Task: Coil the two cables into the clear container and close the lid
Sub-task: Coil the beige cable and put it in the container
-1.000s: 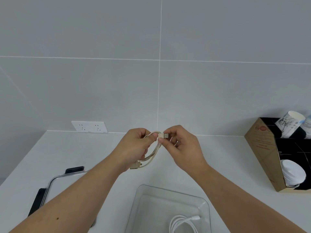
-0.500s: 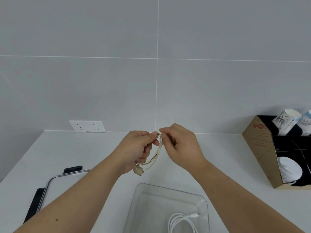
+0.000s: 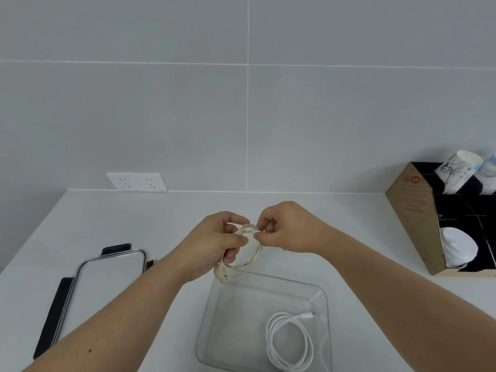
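I see a beige cable (image 3: 251, 253) wound into a small loop, held in the air just above the far rim of the clear container (image 3: 323, 296); white cable (image 3: 288, 342) lies coiled inside it, near-right part, plug end pointing right; container open; its lid (image 3: 107, 275) lies flat to the left, black latches out.

Lid (image 3: 107, 275) left of container (image 3: 320, 299)

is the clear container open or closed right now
Open. The clear container has no cover; its lid lies on the counter to its left, and a white cable sits coiled inside.
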